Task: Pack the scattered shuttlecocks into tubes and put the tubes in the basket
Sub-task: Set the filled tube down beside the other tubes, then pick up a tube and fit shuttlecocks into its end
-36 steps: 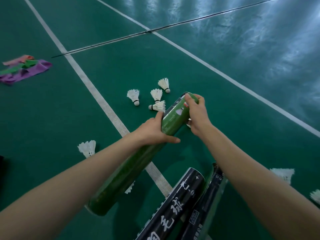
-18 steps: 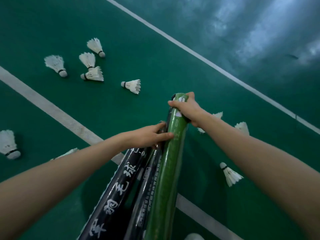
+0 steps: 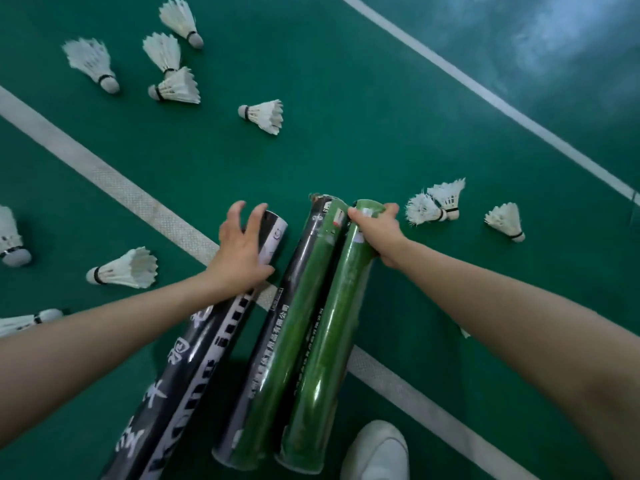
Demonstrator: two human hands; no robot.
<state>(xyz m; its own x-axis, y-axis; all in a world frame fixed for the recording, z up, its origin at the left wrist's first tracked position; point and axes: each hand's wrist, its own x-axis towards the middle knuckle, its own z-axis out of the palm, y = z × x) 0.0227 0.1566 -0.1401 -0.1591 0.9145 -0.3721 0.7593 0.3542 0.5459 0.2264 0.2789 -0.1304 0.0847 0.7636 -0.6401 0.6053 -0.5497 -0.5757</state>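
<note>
**Q:** Task status?

**A:** Early stage, by estimate. Three tubes lie side by side on the floor (image 3: 381,116): black tube (image 3: 204,344), middle tube (image 3: 277,358), green tube (image 3: 327,358). Their contents are not visible, so fill level cannot be told. At least ten shuttlecocks lie loose. No basket is in view, and stowing the tubes is judged not yet done.

**Q:** Hand state?

**A:** The right hand (image 3: 379,233) grips the far end of the green tube, fingers curled over its rim. The left hand (image 3: 239,251) holds nothing. Its fingers are spread wide over the far end of the black tube. Whether the palm makes contact cannot be confirmed.

**Q:** Shuttlecock locations?

**A:** A shuttlecock pair (image 3: 436,206) lies just to the right of the right hand, with a single shuttlecock (image 3: 505,221) further right. The near shuttlecock (image 3: 128,268) lies left of the left hand. The far shuttlecock (image 3: 265,116) lies beyond its fingertips, well apart
</note>
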